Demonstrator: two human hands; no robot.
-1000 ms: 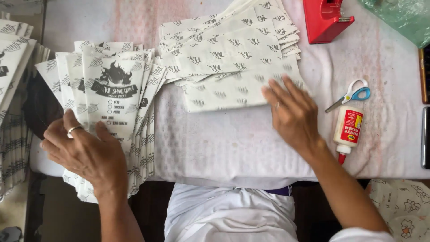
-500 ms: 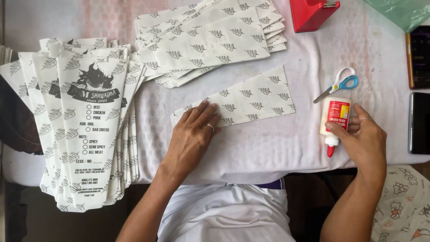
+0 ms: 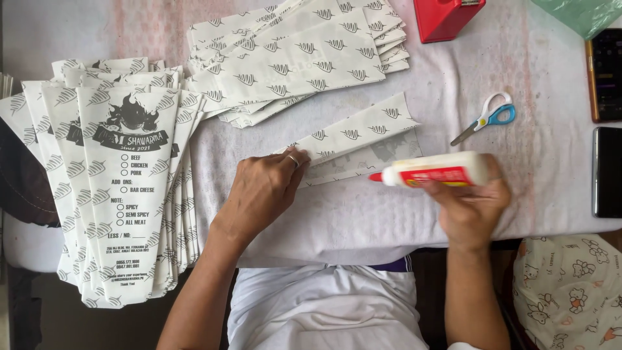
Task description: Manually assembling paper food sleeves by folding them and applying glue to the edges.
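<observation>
Head view: a cloth-covered surface is seen from above, with a single printed paper wrapper laid near its middle. The wrapper is held partly folded, its upper flap lifted along a slanted crease, and the left hand is laid flat on its left end, with the fingertips pressed against the raised edge. A ring is worn on one finger of that hand. The right hand is closed around a white glue bottle with a red label, which is held sideways so that its red tip is pointed left, just beside the wrapper's lower layer; whether the tip touches the paper cannot be told.

Behind the wrapper, a fanned stack of leaf-patterned wrappers is spread across the surface. To the left, a second pile of printed paper sleeves is fanned out, hanging over the near edge. Blue-handled scissors are set to the right of the wrapper, well apart from both hands. A red box is placed at the far edge, and two dark phones are laid along the right edge.
</observation>
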